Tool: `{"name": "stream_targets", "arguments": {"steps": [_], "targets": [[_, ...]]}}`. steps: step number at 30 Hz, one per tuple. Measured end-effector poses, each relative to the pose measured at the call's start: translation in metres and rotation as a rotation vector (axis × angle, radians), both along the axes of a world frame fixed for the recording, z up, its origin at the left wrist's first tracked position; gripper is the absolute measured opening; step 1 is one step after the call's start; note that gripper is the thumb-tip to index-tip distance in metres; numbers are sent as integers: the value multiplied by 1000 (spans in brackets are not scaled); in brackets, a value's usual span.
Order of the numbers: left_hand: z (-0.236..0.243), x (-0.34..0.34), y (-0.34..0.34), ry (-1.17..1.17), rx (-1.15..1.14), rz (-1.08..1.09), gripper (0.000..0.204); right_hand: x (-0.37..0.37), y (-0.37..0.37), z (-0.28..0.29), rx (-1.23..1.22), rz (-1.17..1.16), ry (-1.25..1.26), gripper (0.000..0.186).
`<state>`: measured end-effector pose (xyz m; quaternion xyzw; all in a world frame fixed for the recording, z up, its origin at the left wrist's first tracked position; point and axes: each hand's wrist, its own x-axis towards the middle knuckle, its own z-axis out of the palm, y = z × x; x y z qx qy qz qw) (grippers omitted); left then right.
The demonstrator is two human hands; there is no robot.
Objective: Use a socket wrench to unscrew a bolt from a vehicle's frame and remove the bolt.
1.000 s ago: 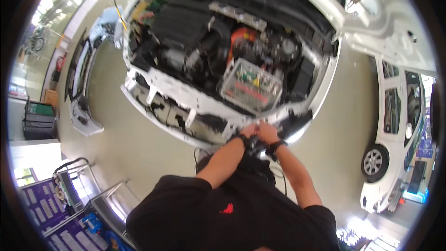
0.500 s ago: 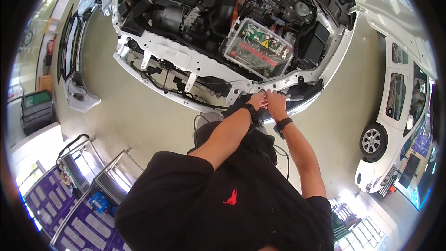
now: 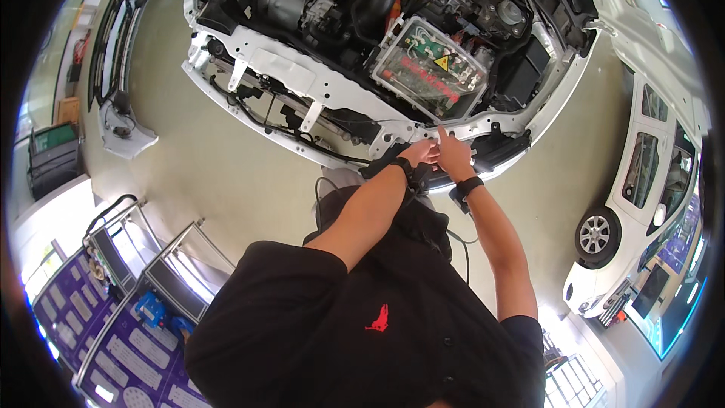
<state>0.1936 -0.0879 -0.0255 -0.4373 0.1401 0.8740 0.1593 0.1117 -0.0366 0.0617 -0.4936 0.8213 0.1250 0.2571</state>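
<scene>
My left hand (image 3: 421,155) is curled at the white front crossmember (image 3: 317,79) of an open engine bay; whatever it holds is hidden. My right hand (image 3: 455,156) is beside it, touching it, with the index finger reaching up onto the metal and the other fingers curled; a small silvery piece shows at its right side, too little to name. Just beyond them sits a clear-lidded electronics box (image 3: 427,68) with a warning triangle. A dark plastic part (image 3: 502,147) lies to their right.
A detached bumper (image 3: 128,132) lies on the floor (image 3: 174,159) at left. A white car (image 3: 634,174) stands at right beside the raised white panel (image 3: 642,38). Wheeled metal-framed display stands (image 3: 113,340) are at lower left. A loose dark door (image 3: 53,166) leans beyond the bumper.
The engine bay sits higher and further right in view. Both hands have shifted slightly up and right along the crossmember; the right index finger has extended upward, and the silvery piece shows less.
</scene>
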Motion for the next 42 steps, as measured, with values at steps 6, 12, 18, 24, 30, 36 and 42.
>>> {"name": "stream_targets", "arguments": {"steps": [6, 12, 18, 24, 30, 36, 42], "targets": [[-23, 3, 1, 121, 24, 72, 21, 12, -7, -4, -65, 7, -12, 76], [-29, -1, 4, 173, 51, 88, 20, 2, -4, -18, 16, -752, -585, 89], [4, 1, 5, 21, 20, 73, 20, -3, 2, -3, 1, 135, -71, 69], [-43, -8, 4, 252, -144, 4, 25, -6, 1, -16, -173, -368, -492, 75], [-69, -3, 4, 261, 29, 59, 27, 2, 1, -14, -154, -17, -246, 72], [16, 3, 0, 285, -153, 83, 25, -4, -1, -3, -129, 261, 4, 71], [-27, 2, -5, 231, -89, 56, 16, -17, 2, 0, -173, 165, -67, 48]]}}
